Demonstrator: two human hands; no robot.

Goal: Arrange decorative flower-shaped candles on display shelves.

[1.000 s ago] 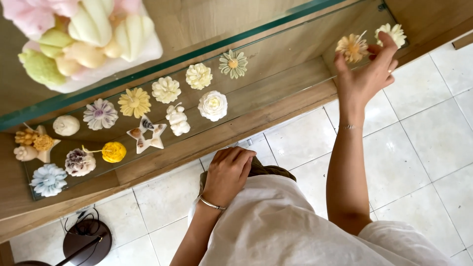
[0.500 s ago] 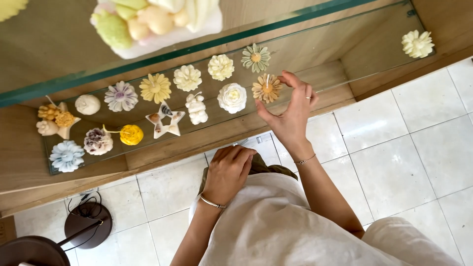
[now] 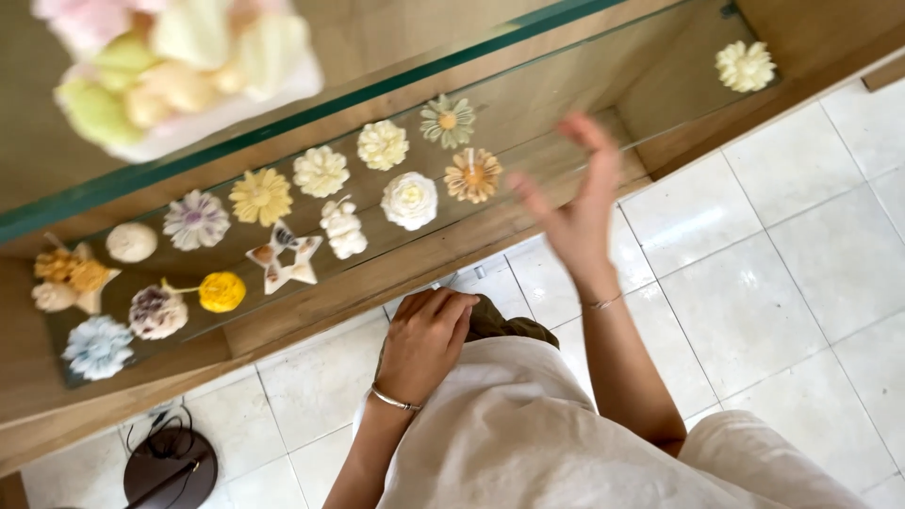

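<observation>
Currently the right hand (image 3: pixel 577 219) is raised over the glass shelf (image 3: pixel 603 85), blurred by motion, with the forearm rising from the lower right and a thin bracelet at the wrist. Its fingers (image 3: pixel 596 141) are spread wide and point upward; the thumb angles out to the left. The hand holds nothing. Just left of the thumb tip, apart from it, an orange daisy-shaped candle (image 3: pixel 472 174) stands on the glass. A white rose-shaped candle (image 3: pixel 410 200) sits just beyond that, farther left. A green-petalled flower candle (image 3: pixel 447 121) lies up and left of the fingertips. Well apart to the upper right of the open hand, a pale cream flower candle (image 3: pixel 745 65) stands alone near the shelf's corner.

The left hand (image 3: pixel 425 341) rests low, against the person's light garment (image 3: pixel 528 443), fingers curled loosely inward; a metal bangle circles the wrist. Whether it grips anything cannot be told; a dark olive piece of cloth (image 3: pixel 504 325) shows just beside its fingers. Up and left of this hand, on the glass, sit a star-shaped candle (image 3: pixel 282 261) and a yellow ball-shaped candle (image 3: pixel 222 291). Further flower candles line the shelf toward the left end. Below the left forearm, a round dark brown object (image 3: pixel 171 468) lies on the tiled floor (image 3: pixel 801 245).
</observation>
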